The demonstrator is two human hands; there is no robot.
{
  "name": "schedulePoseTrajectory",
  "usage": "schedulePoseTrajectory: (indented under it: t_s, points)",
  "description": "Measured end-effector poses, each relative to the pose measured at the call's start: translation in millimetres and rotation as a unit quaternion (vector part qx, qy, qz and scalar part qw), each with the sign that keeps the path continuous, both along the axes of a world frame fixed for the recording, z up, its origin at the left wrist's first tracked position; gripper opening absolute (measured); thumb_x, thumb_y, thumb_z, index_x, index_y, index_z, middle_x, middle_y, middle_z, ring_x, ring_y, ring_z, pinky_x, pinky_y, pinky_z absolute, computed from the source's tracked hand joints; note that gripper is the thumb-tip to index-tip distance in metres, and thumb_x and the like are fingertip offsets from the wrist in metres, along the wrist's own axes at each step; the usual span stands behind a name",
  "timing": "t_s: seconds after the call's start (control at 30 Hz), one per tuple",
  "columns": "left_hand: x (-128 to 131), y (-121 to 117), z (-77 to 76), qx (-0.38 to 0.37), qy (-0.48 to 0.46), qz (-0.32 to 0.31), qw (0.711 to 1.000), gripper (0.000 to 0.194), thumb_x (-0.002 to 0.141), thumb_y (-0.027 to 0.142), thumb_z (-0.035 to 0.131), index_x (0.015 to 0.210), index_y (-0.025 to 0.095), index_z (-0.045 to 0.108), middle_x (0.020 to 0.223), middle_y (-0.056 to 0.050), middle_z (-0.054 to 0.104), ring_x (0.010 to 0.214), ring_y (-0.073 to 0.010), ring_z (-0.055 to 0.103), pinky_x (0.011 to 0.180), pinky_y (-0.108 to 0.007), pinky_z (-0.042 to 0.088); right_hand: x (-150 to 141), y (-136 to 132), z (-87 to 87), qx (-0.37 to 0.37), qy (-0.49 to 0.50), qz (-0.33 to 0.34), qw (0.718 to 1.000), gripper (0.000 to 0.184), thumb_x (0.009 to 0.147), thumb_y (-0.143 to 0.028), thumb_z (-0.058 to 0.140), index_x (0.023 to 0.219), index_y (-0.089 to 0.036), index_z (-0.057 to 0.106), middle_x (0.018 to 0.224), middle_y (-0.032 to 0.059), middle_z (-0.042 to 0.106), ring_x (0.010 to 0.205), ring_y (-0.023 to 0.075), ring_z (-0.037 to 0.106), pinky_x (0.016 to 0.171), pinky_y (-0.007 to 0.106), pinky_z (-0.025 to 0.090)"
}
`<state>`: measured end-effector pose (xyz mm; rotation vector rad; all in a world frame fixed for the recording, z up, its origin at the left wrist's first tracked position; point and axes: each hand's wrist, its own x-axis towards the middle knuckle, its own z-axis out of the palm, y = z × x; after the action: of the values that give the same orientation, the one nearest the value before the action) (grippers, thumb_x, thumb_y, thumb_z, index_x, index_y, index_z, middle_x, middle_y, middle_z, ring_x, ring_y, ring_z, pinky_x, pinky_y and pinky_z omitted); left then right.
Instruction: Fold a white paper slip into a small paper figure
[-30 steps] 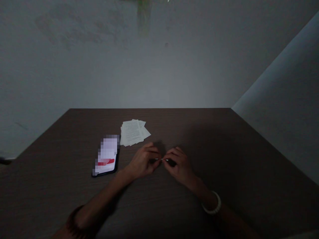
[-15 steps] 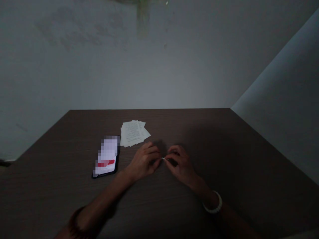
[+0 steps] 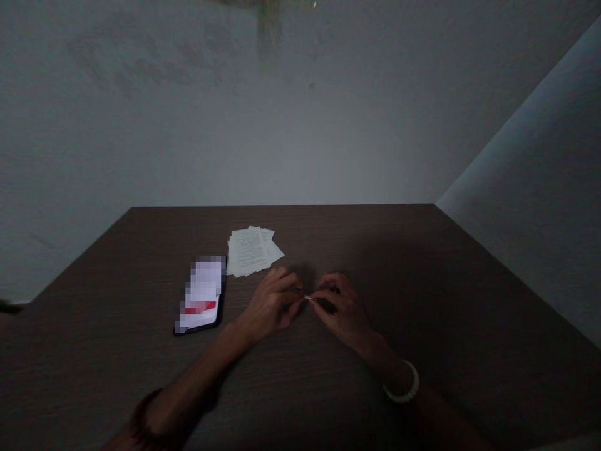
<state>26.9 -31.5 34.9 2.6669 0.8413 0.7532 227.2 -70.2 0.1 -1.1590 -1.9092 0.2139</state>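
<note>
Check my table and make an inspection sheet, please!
surface: dark wood-grain table, papers and phone lying on it
job's things: white bit, too small to identify, pinched between both hands
clutter: phone, its screen blurred, left of the hands; papers, a loose printed stack just beyond them
grippers: left hand and right hand, bare, fingertips meeting at the white bit; pale bracelet on the right wrist
cables: nothing seen
surroundings: grey wall behind the table

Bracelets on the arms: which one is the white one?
The white bracelet on the right wrist. The other one, on the left forearm, is a dark brown band, not white.
</note>
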Motion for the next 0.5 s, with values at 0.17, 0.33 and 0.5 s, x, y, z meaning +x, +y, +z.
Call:
schedulePoseTrajectory:
  t_s: [0.17, 0.33, 0.5]
  points:
    - [-0.2, -0.6, 0.5, 0.001, -0.001, -0.008, 1.000, 0.020, 0.090, 0.018, 0.051, 0.081, 0.019, 0.069, 0.093, -0.006, 0.063, 0.088, -0.0218, 0.048, 0.077, -0.036, 0.039, 1.1, -0.4, -0.1, 0.004, -0.008, 0.008, 1.000, 0.008, 0.084, -0.015, 0.064, 0.085, -0.023, 0.067, 0.102, 0.0065, 0.056, 0.092, 0.0196, 0.057, 0.078, 0.035, 0.051]
    - [-0.4, 1.0, -1.9, -0.010, -0.009, -0.001, 1.000, 0.020, 0.091, 0.021, 0.052, 0.083, 0.019, 0.070, 0.092, -0.006, 0.063, 0.088, -0.0213, 0.049, 0.078, -0.035, 0.039, 2.4, -0.1, -2.7, 0.003, 0.002, 0.009, 1.000, 0.006, 0.084, -0.017, 0.064, 0.086, -0.023, 0.067, 0.102, 0.0066, 0.054, 0.090, 0.0193, 0.057, 0.077, 0.035, 0.051]
    - [-5.0, 6.8, -6.1, -0.028, -0.025, 0.022, 0.999, 0.014, 0.088, 0.020, 0.055, 0.083, 0.020, 0.069, 0.094, -0.005, 0.061, 0.091, -0.0213, 0.050, 0.082, -0.036, 0.040, 3.3, 0.7, -4.8, -0.020, 0.033, -0.012, 0.999, 0.007, 0.083, -0.017, 0.065, 0.084, -0.023, 0.066, 0.103, 0.0060, 0.053, 0.090, 0.0191, 0.057, 0.080, 0.035, 0.051]
